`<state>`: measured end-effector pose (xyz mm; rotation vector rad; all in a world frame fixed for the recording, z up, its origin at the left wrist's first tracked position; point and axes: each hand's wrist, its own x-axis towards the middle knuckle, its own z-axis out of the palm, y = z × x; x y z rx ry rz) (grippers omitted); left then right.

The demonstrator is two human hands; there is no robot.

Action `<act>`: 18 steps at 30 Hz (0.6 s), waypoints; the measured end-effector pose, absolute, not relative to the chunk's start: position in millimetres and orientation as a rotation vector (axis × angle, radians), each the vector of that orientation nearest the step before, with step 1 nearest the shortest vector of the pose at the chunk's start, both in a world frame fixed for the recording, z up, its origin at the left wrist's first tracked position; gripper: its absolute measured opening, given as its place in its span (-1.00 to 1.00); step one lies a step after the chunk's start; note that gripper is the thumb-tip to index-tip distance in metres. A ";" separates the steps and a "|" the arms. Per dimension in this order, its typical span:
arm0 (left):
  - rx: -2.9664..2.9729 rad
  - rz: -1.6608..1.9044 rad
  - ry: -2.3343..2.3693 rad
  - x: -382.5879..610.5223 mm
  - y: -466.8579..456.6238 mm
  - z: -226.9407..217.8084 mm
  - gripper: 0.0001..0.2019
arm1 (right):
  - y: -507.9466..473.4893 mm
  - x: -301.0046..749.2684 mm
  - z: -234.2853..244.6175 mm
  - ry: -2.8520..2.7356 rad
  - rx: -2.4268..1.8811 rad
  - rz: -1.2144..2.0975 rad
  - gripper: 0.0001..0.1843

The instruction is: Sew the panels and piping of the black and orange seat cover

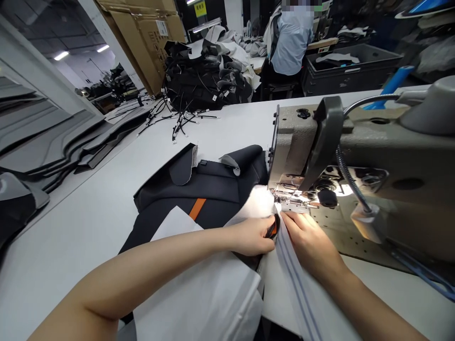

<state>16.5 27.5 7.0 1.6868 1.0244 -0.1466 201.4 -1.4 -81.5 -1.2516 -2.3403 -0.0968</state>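
Note:
My left hand point(254, 235) is closed on the edge of a black fabric piece point(216, 189), just in front of the sewing machine's needle area. A bit of orange shows at its fingertips, and an orange band point(197, 208) crosses the fabric further left. To the right, my right hand point(307, 237) has its fingers together at the edge of a white strip with blue lines point(296, 279); its thumb is hidden. The strip runs up to the lit presser foot of the sewing machine point(298, 147). White cloth point(199, 289) lies under my left forearm.
Black cables point(181, 121) and a heap of dark fabric pieces point(209, 76) lie at the back of the white table point(64, 232). Stacked grey panels point(46, 128) are on the left. Beyond are a seated person point(291, 40) and a grey crate point(351, 66).

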 end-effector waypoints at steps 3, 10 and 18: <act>1.724 -0.148 1.082 22.5 29.9 6.9 -0.68 | 0.5 202.4 -83.7 -2.324 -1.255 -0.150 -0.63; 1.674 0.003 1.196 18.0 25.3 0.3 -0.59 | 1.9 199.8 -83.6 -2.165 -1.227 -0.093 -0.71; 1.589 -0.084 1.251 24.4 35.8 4.5 -0.56 | -1.5 196.5 -78.6 -2.295 -1.170 -0.120 -0.66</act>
